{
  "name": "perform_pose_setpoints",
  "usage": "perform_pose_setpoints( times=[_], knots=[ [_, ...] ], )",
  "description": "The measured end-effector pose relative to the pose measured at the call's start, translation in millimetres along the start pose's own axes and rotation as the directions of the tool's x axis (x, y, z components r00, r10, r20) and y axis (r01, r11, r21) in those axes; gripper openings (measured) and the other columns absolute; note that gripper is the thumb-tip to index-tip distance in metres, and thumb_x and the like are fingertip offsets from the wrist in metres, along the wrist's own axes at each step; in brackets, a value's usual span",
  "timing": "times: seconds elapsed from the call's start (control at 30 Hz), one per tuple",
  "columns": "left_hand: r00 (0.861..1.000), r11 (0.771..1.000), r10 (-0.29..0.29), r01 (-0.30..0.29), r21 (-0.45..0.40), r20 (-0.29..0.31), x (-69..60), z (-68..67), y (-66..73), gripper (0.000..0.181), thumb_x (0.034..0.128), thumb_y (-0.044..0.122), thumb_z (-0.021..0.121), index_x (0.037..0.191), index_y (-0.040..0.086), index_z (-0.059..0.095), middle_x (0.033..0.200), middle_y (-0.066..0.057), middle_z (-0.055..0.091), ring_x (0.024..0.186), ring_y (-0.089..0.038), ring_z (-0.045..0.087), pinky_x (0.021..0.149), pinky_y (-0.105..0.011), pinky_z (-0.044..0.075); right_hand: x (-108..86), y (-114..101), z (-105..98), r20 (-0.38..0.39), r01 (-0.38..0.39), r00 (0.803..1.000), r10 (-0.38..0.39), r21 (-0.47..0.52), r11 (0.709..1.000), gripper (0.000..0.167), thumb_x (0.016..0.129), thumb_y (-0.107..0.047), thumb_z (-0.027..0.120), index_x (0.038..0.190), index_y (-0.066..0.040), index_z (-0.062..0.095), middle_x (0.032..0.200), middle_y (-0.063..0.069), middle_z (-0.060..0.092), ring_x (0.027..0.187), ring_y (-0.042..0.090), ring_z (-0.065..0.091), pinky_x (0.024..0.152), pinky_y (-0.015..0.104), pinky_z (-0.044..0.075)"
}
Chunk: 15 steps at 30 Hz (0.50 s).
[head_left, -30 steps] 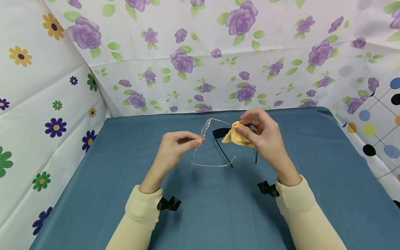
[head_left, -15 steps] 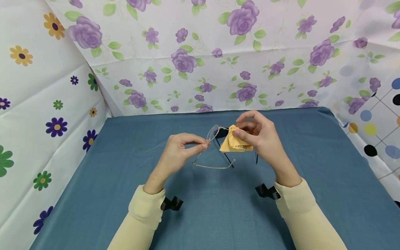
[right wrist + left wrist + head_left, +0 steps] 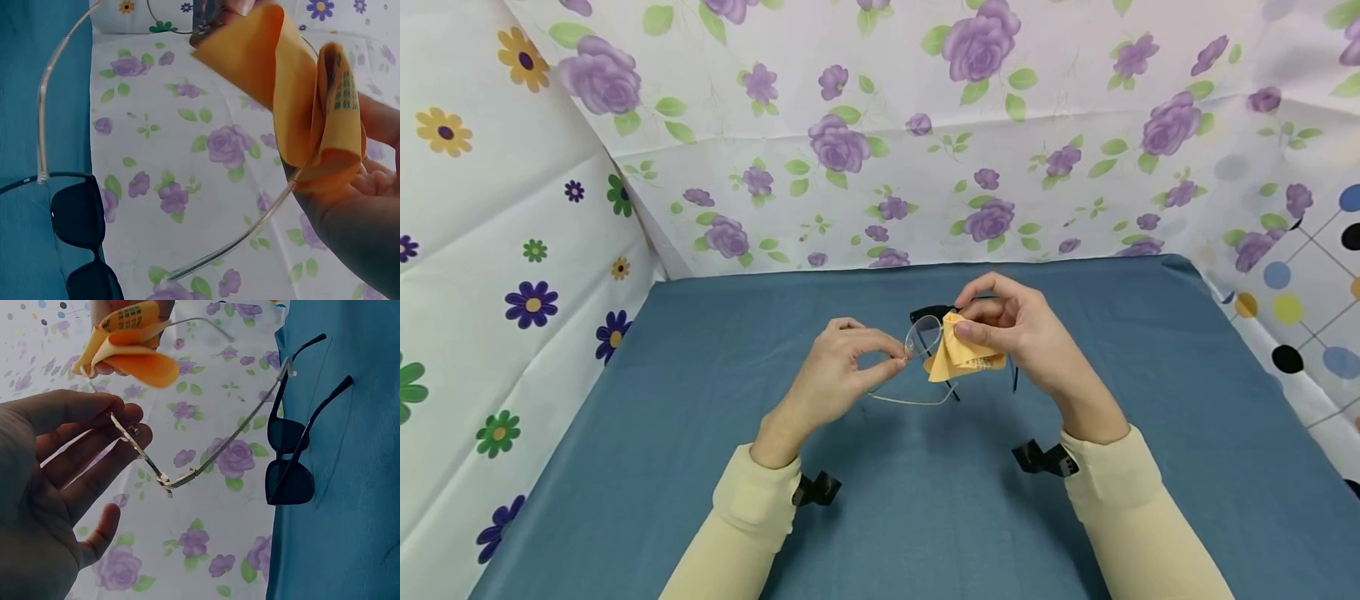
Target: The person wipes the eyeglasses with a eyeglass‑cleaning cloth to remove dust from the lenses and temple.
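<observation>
**Round lens comes into full sight as the two hands draw closer**

In the last second the two hands come nearer to each other, and the gold-framed eyeglasses [image 3: 922, 337] turn: their near lens, almost edge-on before, now shows its round face in the head view. The yellow cloth [image 3: 962, 354] sinks a little and hangs wider. I judge that wiping is under way, with this lens uncovered.

The left hand [image 3: 842, 368] pinches the frame at the lens's 8 o'clock. The right hand [image 3: 1015, 327], at the cloth's 2 o'clock, grips the cloth; whether it presses the far lens inside, I cannot tell. The eyeglasses are in the air over the blue tablecloth [image 3: 880, 517].

In the head view the black sunglasses [image 3: 929, 314] are partly hidden, showing mainly at the cloth's 11 o'clock; the left wrist view shows them whole, temples unfolded. The right wrist view shows an eyeglass temple leaving the cloth toward 8 o'clock, which I do not find in the head view.
</observation>
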<state>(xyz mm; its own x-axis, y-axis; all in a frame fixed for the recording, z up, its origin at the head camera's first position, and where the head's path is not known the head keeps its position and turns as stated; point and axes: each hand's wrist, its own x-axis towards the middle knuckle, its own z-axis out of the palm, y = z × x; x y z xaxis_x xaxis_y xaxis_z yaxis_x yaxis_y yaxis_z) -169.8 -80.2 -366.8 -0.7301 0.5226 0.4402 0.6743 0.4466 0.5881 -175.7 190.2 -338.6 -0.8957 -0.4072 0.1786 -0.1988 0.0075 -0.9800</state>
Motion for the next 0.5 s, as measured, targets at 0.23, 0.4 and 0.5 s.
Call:
perform_pose_setpoints(
  times=[0.23,0.4,0.5],
  knots=[
    [0.998,0.998,0.033,-0.036,0.059,0.053,-0.2,-1.6,2.3,0.009,0.0981,0.015,0.074,0.103,0.014,0.081,0.106,0.003,0.079,0.098,-0.013,0.072,0.109,-0.053,0.036,0.0,2.1,-2.3,0.089,-0.008,0.996,0.001,0.080,0.997,0.019,0.100,-0.001,0.067,0.116,0.002,0.056,0.092,0.010,0.073,0.075,0.019,0.067,0.066,0.028,0.057],
    [0.998,0.998,0.058,-0.058,0.019,0.018,-0.8,-4.1,3.2,0.008,0.0973,0.014,0.075,0.102,0.013,0.082,0.105,0.003,0.079,0.096,-0.012,0.072,0.109,-0.053,0.036,0.6,3.8,-0.5,0.035,0.036,0.999,-0.041,0.135,0.990,0.017,0.098,0.005,0.067,0.112,-0.002,0.059,0.089,0.008,0.073,0.076,0.018,0.068,0.066,0.027,0.057],
    [0.997,0.997,0.073,-0.073,-0.026,0.002,-0.9,-6.1,2.9,0.008,0.0963,0.013,0.076,0.101,0.014,0.083,0.105,0.004,0.079,0.096,-0.009,0.072,0.109,-0.052,0.037,0.6,3.9,0.7,0.000,0.059,0.998,-0.060,0.145,0.988,0.017,0.097,0.008,0.067,0.109,-0.003,0.060,0.089,0.007,0.074,0.076,0.018,0.069,0.066,0.027,0.057]
  ],
)
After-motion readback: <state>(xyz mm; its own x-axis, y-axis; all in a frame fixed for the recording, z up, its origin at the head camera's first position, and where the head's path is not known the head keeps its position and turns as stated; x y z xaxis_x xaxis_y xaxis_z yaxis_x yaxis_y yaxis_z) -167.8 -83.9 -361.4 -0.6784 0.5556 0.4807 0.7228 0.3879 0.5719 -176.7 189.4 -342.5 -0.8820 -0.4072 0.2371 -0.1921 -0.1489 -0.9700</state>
